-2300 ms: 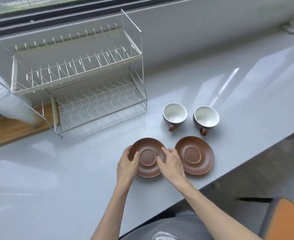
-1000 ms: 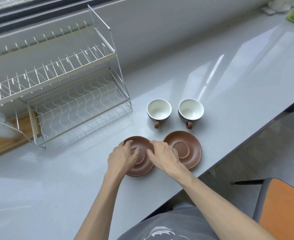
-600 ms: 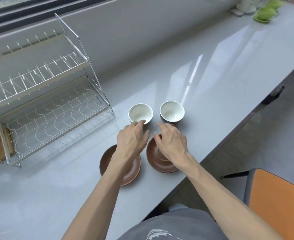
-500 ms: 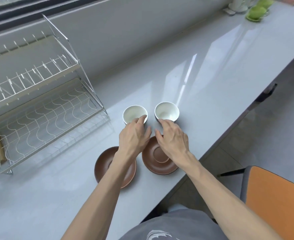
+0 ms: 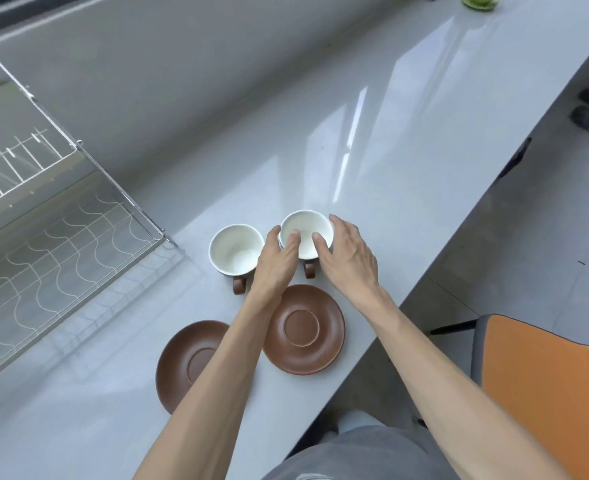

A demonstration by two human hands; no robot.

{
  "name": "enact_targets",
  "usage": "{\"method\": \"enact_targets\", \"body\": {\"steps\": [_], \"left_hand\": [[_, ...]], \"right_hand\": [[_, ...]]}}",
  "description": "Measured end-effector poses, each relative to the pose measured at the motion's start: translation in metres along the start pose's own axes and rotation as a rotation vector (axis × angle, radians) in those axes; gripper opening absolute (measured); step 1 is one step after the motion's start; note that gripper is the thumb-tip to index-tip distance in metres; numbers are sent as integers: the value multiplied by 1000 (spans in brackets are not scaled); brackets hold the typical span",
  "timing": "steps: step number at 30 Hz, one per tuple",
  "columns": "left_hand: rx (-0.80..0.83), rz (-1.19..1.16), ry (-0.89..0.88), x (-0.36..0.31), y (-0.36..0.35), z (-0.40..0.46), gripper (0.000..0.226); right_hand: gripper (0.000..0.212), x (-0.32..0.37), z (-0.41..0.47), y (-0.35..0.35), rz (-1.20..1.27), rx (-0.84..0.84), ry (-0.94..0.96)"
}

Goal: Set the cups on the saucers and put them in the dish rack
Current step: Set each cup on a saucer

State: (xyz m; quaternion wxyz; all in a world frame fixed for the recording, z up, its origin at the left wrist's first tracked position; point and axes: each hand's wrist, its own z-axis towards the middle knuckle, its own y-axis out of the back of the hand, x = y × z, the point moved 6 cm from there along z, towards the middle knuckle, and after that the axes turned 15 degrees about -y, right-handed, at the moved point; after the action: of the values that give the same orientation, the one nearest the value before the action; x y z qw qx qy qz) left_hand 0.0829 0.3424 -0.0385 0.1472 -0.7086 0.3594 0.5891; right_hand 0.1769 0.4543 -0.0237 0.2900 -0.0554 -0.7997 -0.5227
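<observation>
Two brown cups with white insides stand side by side on the grey counter. Both hands hold the right cup (image 5: pixel 306 227): my left hand (image 5: pixel 277 260) grips its left rim and my right hand (image 5: pixel 349 258) its right rim, fingertips inside. The left cup (image 5: pixel 235 248) stands free, its handle pointing toward me. Nearer me lie two brown saucers: the right saucer (image 5: pixel 304 329) in full view, the left saucer (image 5: pixel 189 362) partly under my left forearm. The wire dish rack (image 5: pixel 54 233) stands at the left, its lower shelf bare.
The counter (image 5: pixel 372 140) runs far to the right, its front edge close to the right saucer. An orange chair seat (image 5: pixel 546 386) sits below at the right. A green cup on a saucer (image 5: pixel 478 0) stands at the far end.
Both hands left the left saucer, reached forward past the saucers and closed on the right cup. The view swung right, so the rack shifted to the left edge.
</observation>
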Motion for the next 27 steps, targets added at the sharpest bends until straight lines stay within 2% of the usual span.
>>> {"method": "enact_targets", "body": {"steps": [8, 13, 20, 27], "left_hand": [[-3, -71, 98, 6, -7, 15, 61], [11, -98, 151, 12, -10, 22, 61], [0, -115, 153, 13, -10, 25, 58], [-15, -129, 76, 7, -4, 14, 52]], "right_hand": [[64, -8, 31, -24, 64, 201, -161], [57, -12, 37, -33, 205, 336, -264], [51, -12, 33, -29, 295, 355, -317], [45, -10, 24, -15, 331, 324, -296]]}}
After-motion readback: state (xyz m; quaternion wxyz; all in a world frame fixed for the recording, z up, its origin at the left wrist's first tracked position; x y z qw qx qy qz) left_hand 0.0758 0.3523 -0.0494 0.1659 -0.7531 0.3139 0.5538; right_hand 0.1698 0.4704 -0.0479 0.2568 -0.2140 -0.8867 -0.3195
